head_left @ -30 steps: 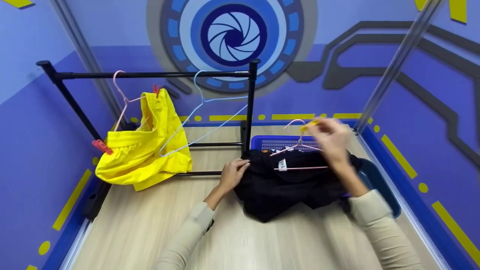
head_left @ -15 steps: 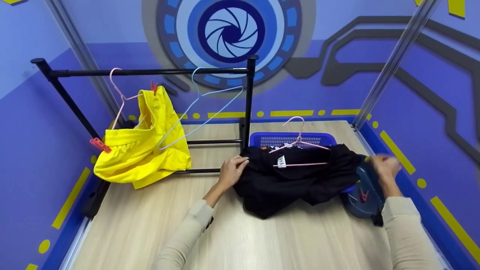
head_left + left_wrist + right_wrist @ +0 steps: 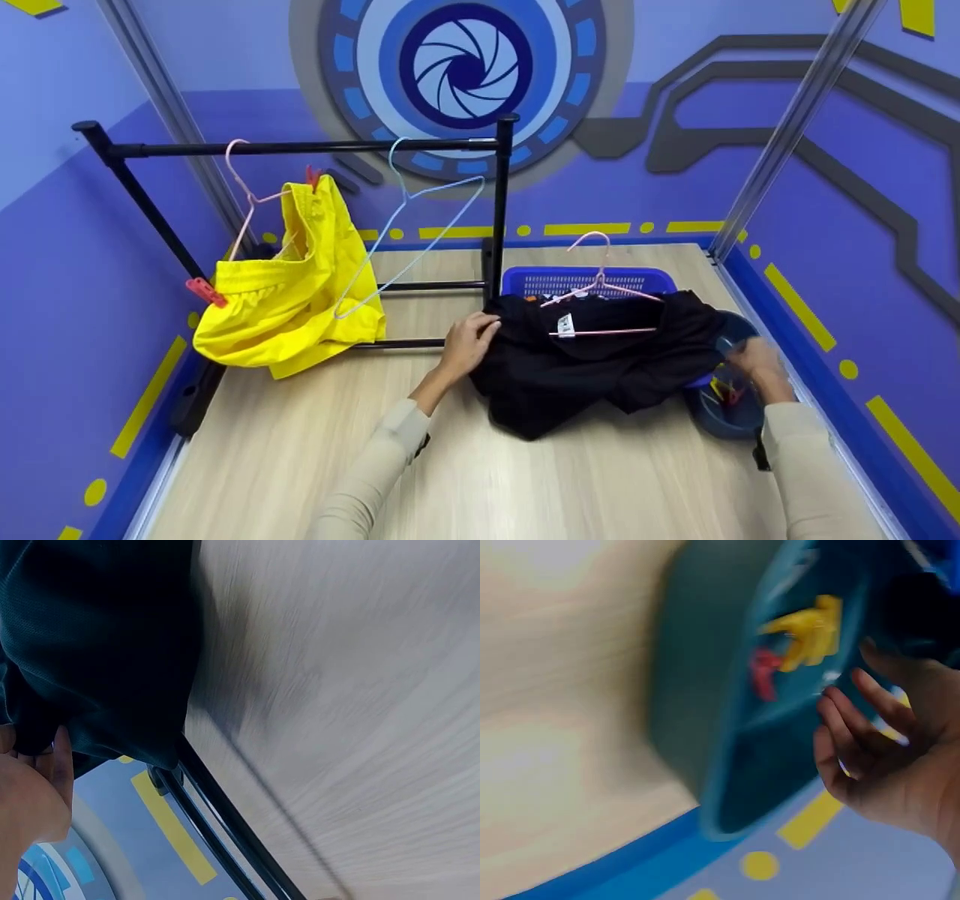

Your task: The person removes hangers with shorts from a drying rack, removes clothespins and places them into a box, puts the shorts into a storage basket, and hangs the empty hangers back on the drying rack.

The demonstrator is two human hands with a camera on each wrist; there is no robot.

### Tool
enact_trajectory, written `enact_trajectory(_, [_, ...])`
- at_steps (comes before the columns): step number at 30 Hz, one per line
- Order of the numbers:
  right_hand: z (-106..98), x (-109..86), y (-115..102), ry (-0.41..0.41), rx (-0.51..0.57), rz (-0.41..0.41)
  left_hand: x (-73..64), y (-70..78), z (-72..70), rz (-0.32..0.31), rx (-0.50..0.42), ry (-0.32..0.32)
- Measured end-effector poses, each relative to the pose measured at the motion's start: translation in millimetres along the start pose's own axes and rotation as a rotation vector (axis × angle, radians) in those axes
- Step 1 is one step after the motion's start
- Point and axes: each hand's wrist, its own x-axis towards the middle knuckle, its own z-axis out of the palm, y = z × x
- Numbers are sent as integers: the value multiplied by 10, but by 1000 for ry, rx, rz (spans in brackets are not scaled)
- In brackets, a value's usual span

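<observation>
A black garment [image 3: 555, 382] with a white label [image 3: 565, 325] lies bunched over a purple basket [image 3: 517, 279]. Inside its opening sits a pink hanger [image 3: 600, 281], hook up. My left hand [image 3: 466, 346] pinches the garment's left edge between thumb and fingers, as the left wrist view also shows. At the right, my right hand [image 3: 761, 367] is over a dark teal tub [image 3: 697, 682], its fingers loosely bent and apart with nothing between them. Yellow clothespins [image 3: 810, 634] and a red clothespin [image 3: 765, 673] lie in the tub.
A black rack [image 3: 315, 147] stands at the left. From its bar hang a yellow garment [image 3: 300, 315] on a pink hanger, held with red clothespins [image 3: 205, 292], and a bare blue hanger [image 3: 446, 232]. Patterned walls close off the back and both sides.
My right hand has come from the pink hanger's hook, where it held a yellow clothespin, rightward and down to the tub. Yellow now shows beside the red clothespin there. My left hand stays put.
</observation>
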Motion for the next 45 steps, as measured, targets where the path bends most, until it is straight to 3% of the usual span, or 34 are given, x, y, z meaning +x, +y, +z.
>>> enact_trajectory(4, [-104,92,-342,348,144,-50,20,0,3,-8,1,-30])
enact_trajectory(6, [-169,121,-563,431,246,-116,40,4,5,-10,-2,-47])
enact_trajectory(8, [-231,119,-778,395,328,-212,73,10,7,-12,4,-66])
enact_trajectory(10, [-267,93,-969,247,362,-303,106,19,5,-8,6,-80])
enact_trajectory(13, [-237,55,-1167,-4,305,-432,142,32,-7,-2,19,-102])
enact_trajectory(15, [-176,54,-1246,-87,235,-505,155,48,-26,9,23,-118])
enact_trajectory(18, [-85,68,-1300,-67,151,-581,179,94,-64,29,50,-134])
enact_trajectory(22, [-33,49,-1340,-10,139,-624,228,179,-66,58,104,-161])
enact_trajectory(24, [-31,25,-1370,3,154,-624,251,219,-40,57,72,-205])
enact_trajectory(27, [-60,-34,-1443,33,197,-602,273,261,-3,-17,-62,-285])
enact_trajectory(31, [-165,-118,-1517,100,254,-568,276,249,-7,-245,-303,-308])
enact_trajectory(35, [-277,-162,-1455,213,244,-511,259,185,-45,-408,-475,-289])
enact_trajectory(39, [-346,-182,-1314,273,231,-363,248,137,-64,-463,-523,-278])
enact_trajectory(45, [-389,-183,-1171,163,235,-87,284,159,-53,-459,-548,-259])
